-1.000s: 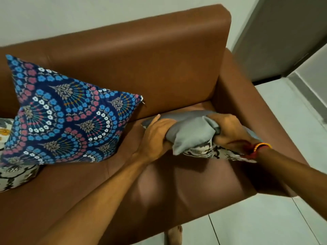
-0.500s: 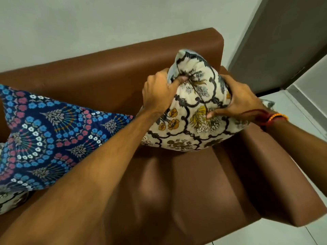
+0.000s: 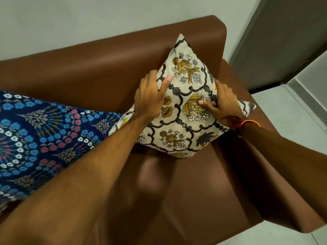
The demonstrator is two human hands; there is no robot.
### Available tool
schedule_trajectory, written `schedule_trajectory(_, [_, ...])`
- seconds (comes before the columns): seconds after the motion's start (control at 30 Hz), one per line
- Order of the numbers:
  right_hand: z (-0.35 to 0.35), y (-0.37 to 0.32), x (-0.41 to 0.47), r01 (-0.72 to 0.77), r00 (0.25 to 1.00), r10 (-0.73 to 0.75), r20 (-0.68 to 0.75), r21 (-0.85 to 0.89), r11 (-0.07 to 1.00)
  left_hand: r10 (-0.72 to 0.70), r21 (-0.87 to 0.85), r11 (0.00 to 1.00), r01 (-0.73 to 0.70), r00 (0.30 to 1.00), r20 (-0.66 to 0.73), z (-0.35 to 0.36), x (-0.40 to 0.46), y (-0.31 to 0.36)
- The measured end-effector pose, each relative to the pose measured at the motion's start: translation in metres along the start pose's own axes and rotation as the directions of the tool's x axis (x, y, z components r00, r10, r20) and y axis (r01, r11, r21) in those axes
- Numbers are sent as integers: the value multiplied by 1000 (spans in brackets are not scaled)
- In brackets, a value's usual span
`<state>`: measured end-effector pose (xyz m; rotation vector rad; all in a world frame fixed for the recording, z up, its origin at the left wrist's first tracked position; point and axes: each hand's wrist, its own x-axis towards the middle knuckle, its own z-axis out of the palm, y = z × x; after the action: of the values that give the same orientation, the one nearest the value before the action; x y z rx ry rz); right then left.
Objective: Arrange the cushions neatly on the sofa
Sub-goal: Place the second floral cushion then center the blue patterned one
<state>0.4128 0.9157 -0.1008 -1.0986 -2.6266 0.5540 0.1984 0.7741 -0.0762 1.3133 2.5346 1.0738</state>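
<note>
A cream cushion (image 3: 184, 121) with a dark lattice and yellow flowers stands on one corner in the sofa's right end, leaning against the backrest. My left hand (image 3: 150, 98) grips its left edge, thumb on the front face. On its right edge, my right hand (image 3: 223, 101) holds it with the thumb pressed into the front. A dark blue cushion (image 3: 44, 142) with blue, red and white flowers lies to the left, its right tip touching the cream one. The brown leather sofa (image 3: 106, 71) fills the view.
The right armrest (image 3: 247, 165) runs just beside the cream cushion. Behind the sofa is a pale wall (image 3: 88, 20). A grey door or panel (image 3: 283, 41) and light floor tiles (image 3: 292, 121) lie to the right.
The cream cushion went from lying flat, grey side up, on the seat to standing against the backrest, patterned side facing me. Both hands shifted to its side edges. The view moved closer.
</note>
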Motion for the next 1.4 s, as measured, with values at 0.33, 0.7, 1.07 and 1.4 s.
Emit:
schedule_trajectory(0.33, [42,-150,-31,555,770,-572,-284,-144,819,30,393,916,83,961,-274,-130,-59,-74])
schedule_trajectory(0.7, [129,-285,-62,74,961,-177,211,422,903,-551,-169,833,526,767,-328,-274,-106,-190])
schedule_trajectory(1.07, [128,-300,-51,-416,907,232,350,824,384,-358,-397,905,150,773,-524,-336,-228,-172])
schedule_trajectory(1.4, [124,-309,-87,-513,787,607,116,668,538,-273,-265,948,175,876,-399,-300,-115,-169])
